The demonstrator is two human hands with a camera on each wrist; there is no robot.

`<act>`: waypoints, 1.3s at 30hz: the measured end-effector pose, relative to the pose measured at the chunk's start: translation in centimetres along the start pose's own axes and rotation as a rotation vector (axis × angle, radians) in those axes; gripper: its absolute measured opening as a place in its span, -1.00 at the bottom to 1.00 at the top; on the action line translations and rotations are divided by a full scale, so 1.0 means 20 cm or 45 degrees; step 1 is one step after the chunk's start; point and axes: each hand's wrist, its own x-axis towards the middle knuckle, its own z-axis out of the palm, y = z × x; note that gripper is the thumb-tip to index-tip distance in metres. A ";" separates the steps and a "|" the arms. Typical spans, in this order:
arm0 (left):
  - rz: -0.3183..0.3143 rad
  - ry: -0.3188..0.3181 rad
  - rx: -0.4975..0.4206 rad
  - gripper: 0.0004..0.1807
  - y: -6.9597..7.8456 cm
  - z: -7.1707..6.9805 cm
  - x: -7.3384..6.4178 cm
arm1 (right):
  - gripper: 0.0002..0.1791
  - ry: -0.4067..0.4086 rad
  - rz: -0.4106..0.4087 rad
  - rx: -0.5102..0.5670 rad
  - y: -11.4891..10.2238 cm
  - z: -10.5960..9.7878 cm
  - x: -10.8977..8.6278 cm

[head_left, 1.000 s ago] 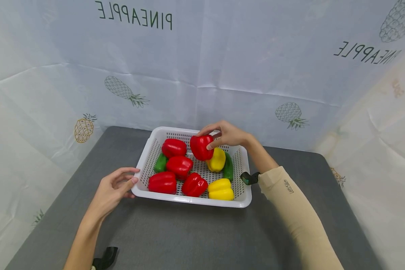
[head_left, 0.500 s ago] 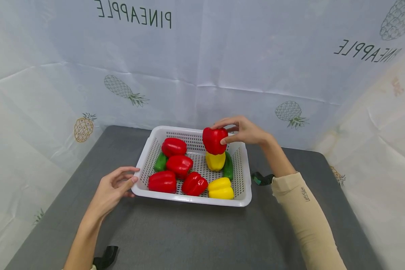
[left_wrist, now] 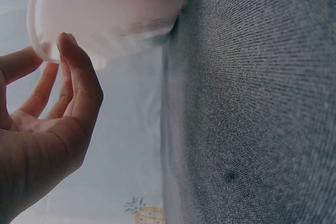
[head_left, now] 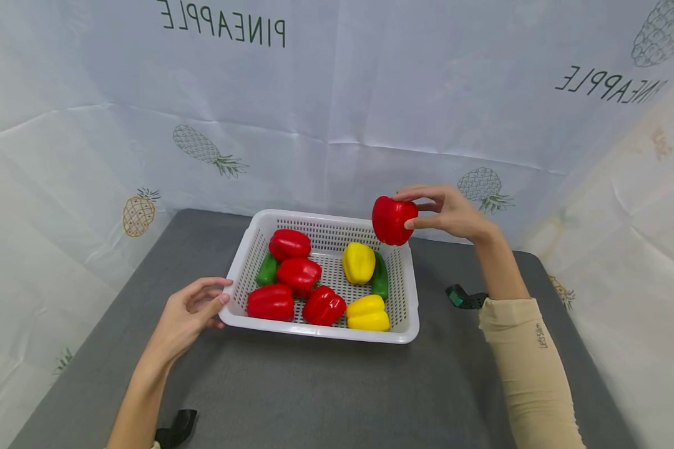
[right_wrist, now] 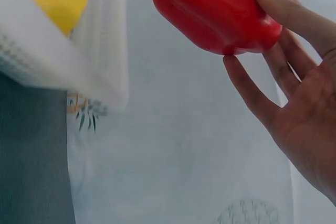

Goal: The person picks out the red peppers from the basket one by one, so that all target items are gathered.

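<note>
My right hand (head_left: 446,211) grips a red bell pepper (head_left: 393,221) between thumb and fingertips, above the back right corner of a white basket (head_left: 320,332). The right wrist view shows the same red bell pepper (right_wrist: 220,11) in the air, apart from the basket wall. At the basket's front left corner, my left hand (head_left: 193,313) pinches the rim, thumb on one side and fingers on the other. Inside the basket lie several red bell peppers (head_left: 299,277), two yellow bell peppers (head_left: 359,263) and two green vegetables (head_left: 380,276), one partly covered by red peppers.
The basket stands on a dark grey table (head_left: 326,393). Behind and beside the table hangs a white curtain (head_left: 342,93) printed with pineapples. A black wrist camera mount (head_left: 465,297) sticks out beside the basket's right side.
The right hand has carried the red bell pepper right and upward, from over the basket's middle to its back right corner, uncovering the yellow pepper. The left hand has stayed put.
</note>
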 end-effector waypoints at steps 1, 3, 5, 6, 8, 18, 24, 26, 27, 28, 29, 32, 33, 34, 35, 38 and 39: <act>0.001 0.000 0.000 -0.57 0.00 0.00 0.00 | -0.44 0.014 -0.004 -0.006 0.01 -0.01 -0.01; 0.006 0.000 0.002 -0.57 0.00 0.00 0.00 | -0.43 0.042 -0.006 -0.026 0.03 -0.04 -0.04; 0.013 0.001 0.004 -0.57 -0.01 0.00 0.00 | -0.42 0.067 -0.001 -0.037 0.05 -0.07 -0.07; 0.016 0.002 0.007 -0.57 -0.01 0.00 0.00 | -0.41 0.077 0.002 -0.041 0.07 -0.08 -0.09; 0.021 0.003 0.009 -0.57 -0.01 0.00 0.00 | -0.41 0.098 0.011 -0.051 0.08 -0.10 -0.12; 0.004 -0.007 0.001 -0.57 0.00 0.00 0.00 | -0.41 0.168 0.092 -0.039 0.15 -0.17 -0.24; 0.005 -0.007 0.005 -0.57 -0.01 0.00 0.00 | -0.42 0.162 0.182 -0.016 0.23 -0.20 -0.29; 0.004 -0.008 0.006 -0.57 -0.01 0.00 0.00 | -0.43 0.165 0.222 -0.029 0.25 -0.21 -0.30; 0.003 -0.009 0.006 -0.57 -0.01 0.00 0.00 | -0.43 0.171 0.246 -0.038 0.27 -0.21 -0.31; 0.002 -0.010 0.005 -0.57 0.00 0.00 0.01 | -0.43 0.177 0.268 -0.051 0.28 -0.21 -0.32; 0.002 -0.011 0.005 -0.57 0.00 0.00 0.01 | -0.43 0.183 0.296 -0.071 0.30 -0.21 -0.33; 0.000 -0.013 0.003 -0.56 0.00 0.00 0.01 | -0.43 0.201 0.362 -0.107 0.35 -0.20 -0.35; 0.001 -0.014 0.002 -0.56 0.00 0.00 0.01 | -0.44 0.203 0.383 -0.118 0.37 -0.20 -0.35; 0.002 -0.012 0.003 -0.56 0.00 0.00 0.01 | -0.43 0.200 0.398 -0.128 0.40 -0.19 -0.35; 0.002 -0.012 0.004 -0.56 0.00 0.00 0.01 | -0.44 0.197 0.407 -0.129 0.42 -0.19 -0.36; -0.002 -0.012 0.007 -0.55 0.00 0.00 0.01 | -0.43 0.173 0.409 -0.146 0.48 -0.17 -0.37; -0.005 -0.013 0.008 -0.56 -0.01 0.00 0.00 | -0.43 0.167 0.414 -0.145 0.49 -0.17 -0.37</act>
